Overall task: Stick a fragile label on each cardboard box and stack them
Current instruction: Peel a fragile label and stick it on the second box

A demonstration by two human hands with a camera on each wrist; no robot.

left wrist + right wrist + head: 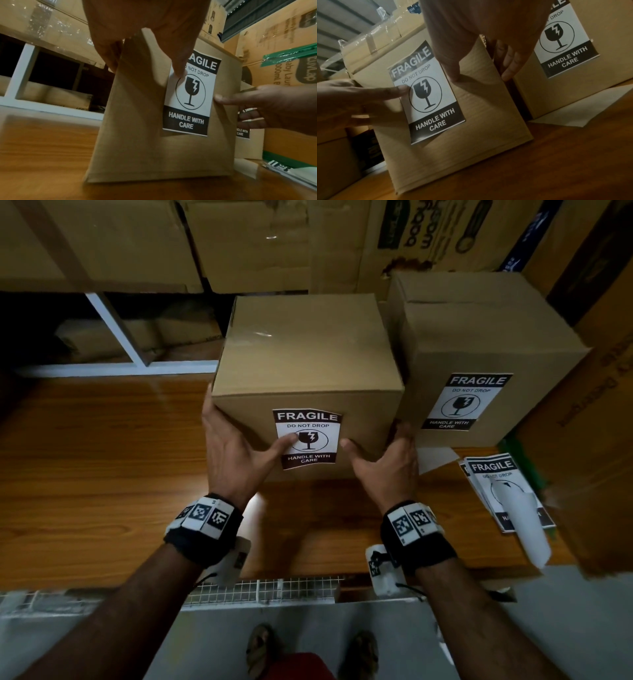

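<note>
- Your left hand (230, 447) is clamped on the left side of the near box (308, 364), fingers round the corner, thumb flat on its label (307, 439)
- Your right hand (387, 460) takes the right side: thumb spread on the front face beside the label, fingers tucked into the gap against the second box (486, 344)
- So both hands grip this box between them, and it sits on the table (85, 474), just left of the second box
- The head view alone shows the box tops, a glossy tape strip along the near one, and the label stack (503, 491) at the table's right with a white backing strip curling over it
- The left wrist view gets the thumb tip on the label's upper left, covering the first letters of FRAGILE; it also catches your right hand reaching in
- The right wrist view shows what the head view hides: your right fingers (508, 63) slid down the dark slot between the two boxes
- It also shows the second label (563, 40), stuck on the second box, and a white sheet (573, 108) lying flat under that box's front edge
- More cartons (137, 241) are stacked behind
</note>
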